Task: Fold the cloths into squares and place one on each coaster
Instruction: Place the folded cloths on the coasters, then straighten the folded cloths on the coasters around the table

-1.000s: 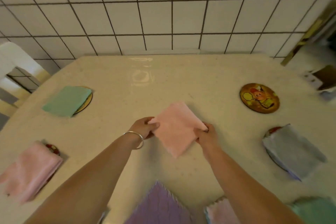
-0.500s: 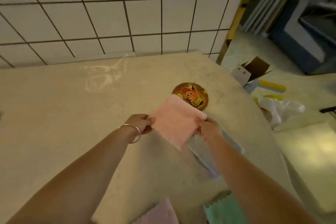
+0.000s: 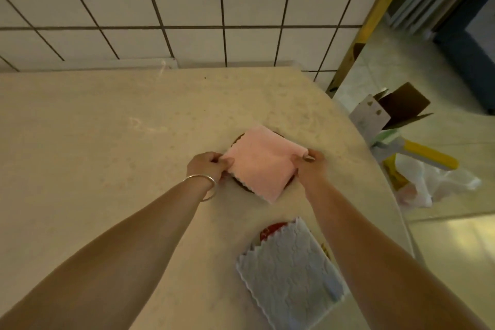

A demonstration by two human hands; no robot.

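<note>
Holding the folded pink cloth by two opposite corners, I have it lying over the dark round coaster, whose rim shows only along the cloth's left and near edges. My left hand pinches the left corner between thumb and curled fingers; my right hand grips the right corner the same way. A silver bangle sits on my left wrist.

Nearer to me on the pale surface lies a grey-blue cloth with scalloped edges, covering most of a second coaster whose red edge peeks out at its far side.

Off the surface to the right, an open cardboard box stands on the floor; I cannot tell what is inside it. Just beside it lie a yellow-handled tool and a crumpled plastic bag.

Half a second ago I held the pink cloth above and nearer than the coaster, whose cartoon picture was plainly visible; now the cloth hides that picture.
</note>
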